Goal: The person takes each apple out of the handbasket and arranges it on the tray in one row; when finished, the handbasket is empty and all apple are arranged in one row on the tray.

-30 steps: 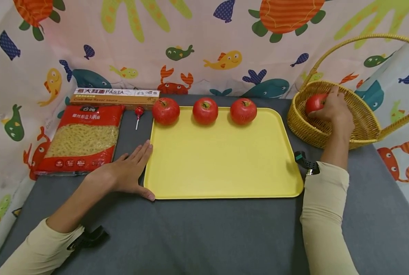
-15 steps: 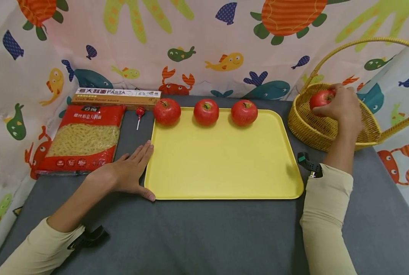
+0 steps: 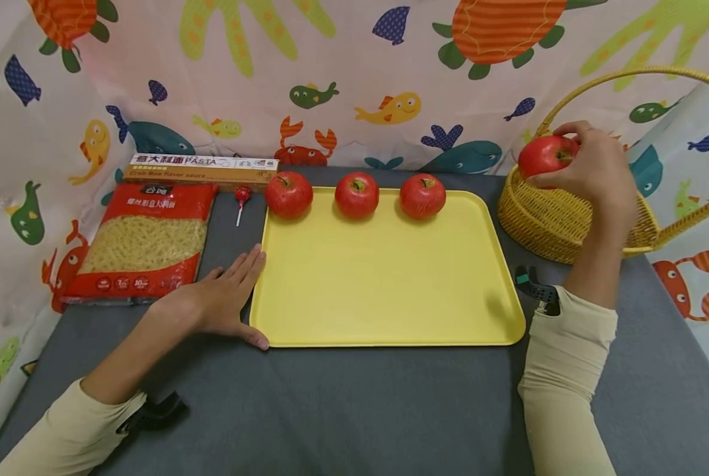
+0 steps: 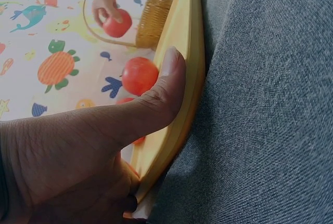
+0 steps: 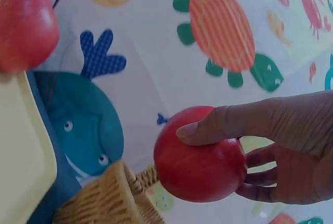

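My right hand [image 3: 598, 165] grips a red apple [image 3: 546, 157] above the left rim of the yellow wicker basket [image 3: 536, 225]. In the right wrist view, the thumb lies across the held apple [image 5: 200, 156], with fingers curled behind it. A yellow tray [image 3: 384, 284] lies in the middle of the table. Along its far edge stand three more apples in a row: the left apple [image 3: 289, 195], the middle apple [image 3: 357, 196] and the right apple [image 3: 422, 196]. My left hand [image 3: 217, 301] rests with straight fingers at the tray's left edge, its thumb at the near left corner [image 4: 156, 96].
Left of the tray lies a red bag of spiral pasta [image 3: 143, 241], with a pasta box [image 3: 202, 169] behind it. A red lollipop [image 3: 242, 198] sits between bag and tray. The basket's tall handle [image 3: 646, 71] arches over it. A patterned cloth hangs at the back.
The right hand has lifted the apple up out of the basket and moved it slightly left, over the rim. My left hand stays at the tray's edge.
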Demonstrator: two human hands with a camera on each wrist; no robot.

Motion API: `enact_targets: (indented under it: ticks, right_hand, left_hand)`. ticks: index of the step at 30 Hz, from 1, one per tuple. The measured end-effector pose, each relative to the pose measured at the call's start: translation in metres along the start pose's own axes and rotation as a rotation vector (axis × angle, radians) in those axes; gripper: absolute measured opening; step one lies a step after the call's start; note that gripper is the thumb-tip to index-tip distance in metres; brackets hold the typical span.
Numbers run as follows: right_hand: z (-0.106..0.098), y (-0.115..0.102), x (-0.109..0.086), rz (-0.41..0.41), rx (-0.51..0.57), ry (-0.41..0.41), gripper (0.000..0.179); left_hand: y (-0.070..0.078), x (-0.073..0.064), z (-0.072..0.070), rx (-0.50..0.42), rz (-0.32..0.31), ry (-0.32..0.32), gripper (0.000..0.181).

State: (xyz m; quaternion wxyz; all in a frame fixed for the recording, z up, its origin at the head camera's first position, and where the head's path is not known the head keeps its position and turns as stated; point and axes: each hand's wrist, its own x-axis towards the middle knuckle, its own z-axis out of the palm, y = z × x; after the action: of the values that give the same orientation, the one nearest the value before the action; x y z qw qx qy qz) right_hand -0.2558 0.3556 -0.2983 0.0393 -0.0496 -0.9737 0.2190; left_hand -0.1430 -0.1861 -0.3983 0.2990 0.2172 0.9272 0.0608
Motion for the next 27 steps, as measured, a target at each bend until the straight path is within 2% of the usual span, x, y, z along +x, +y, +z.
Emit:
enact_targets:
  ticks: [8,14,17,21,27]
  right_hand:
    - [0.024,-0.025,0.015,-0.250,0.005,-0.091,0.082]
    - [0.049,-0.037,0.030,-0.416,-0.121,-0.241,0.078]
    - [0.059,-0.042,0.034,-0.435,-0.206,-0.339,0.078]
    - [0.069,-0.046,0.036,-0.404,-0.288,-0.469,0.075]
    - [0.078,-0.048,0.035,-0.319,-0.327,-0.568,0.075]
  left_hand:
    - [-0.002,0.000,0.002,-0.004,-0.007,-0.002,0.153]
    - [-0.001,0.001,0.002,-0.007,-0.012,0.003,0.153]
    - [-0.001,0.002,0.002,-0.008,-0.015,0.000,0.153]
    - [-0.001,0.003,0.002,-0.009,-0.014,-0.009,0.154]
    - [-0.001,0.003,0.001,-0.003,-0.009,-0.002,0.154]
